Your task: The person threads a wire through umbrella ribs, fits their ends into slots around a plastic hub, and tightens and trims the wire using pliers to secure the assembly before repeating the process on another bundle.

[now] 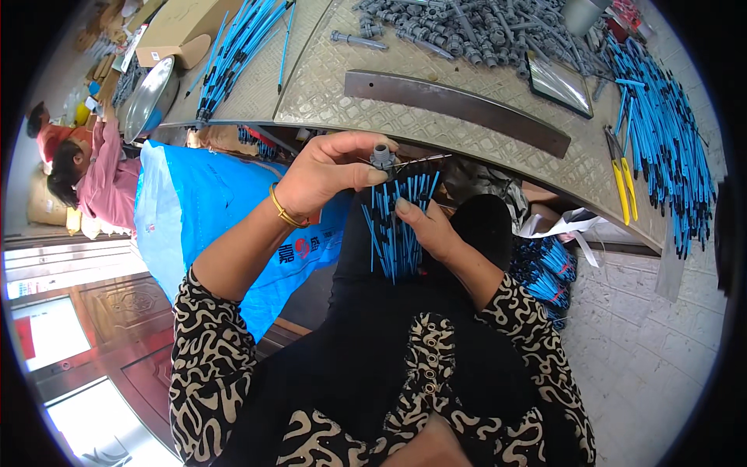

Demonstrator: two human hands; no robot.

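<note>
Grey plastic fitting [382, 158] is up in the L hand [323, 175], pinched btwn thumb & index finger, other fingers mostly tucked out of sight. Fitting's short neck points up, round open end toward the camera; its short axis runs approx upright, as near as I can tell at this size.

R hand [433, 229] is wrapped on the rt side of a bundle of thin blue rods w/ black sleeves [395, 233], thumb laid across the front nr the upper ends; its fingers are behind, can't see how they close. Bundle stands over the black-clad lap, long axis up-down in view, upper tips fanned a bit & pointing at the worktop's near edge, lower ends toward the body.

Key relation: fitting is just above the bundle's upper tips, toward their L side, the two axes roughly in line. From the L hand the bundle lies down & to the rt; R hand is nearer it, being on it. Whether fitting & tips touch, can't tell.

Further out: worktop [319, 86] w/ a flat metal bar [459, 110] along its near edge, a heap of grey plastic fittings [482, 35] toward the far edge, yellow-handled pliers [625, 183] by the near rt corner, more blue rods [661, 128] at the rt edge. Big blue bag [222, 194] is below the near edge, L of the lap.
</note>
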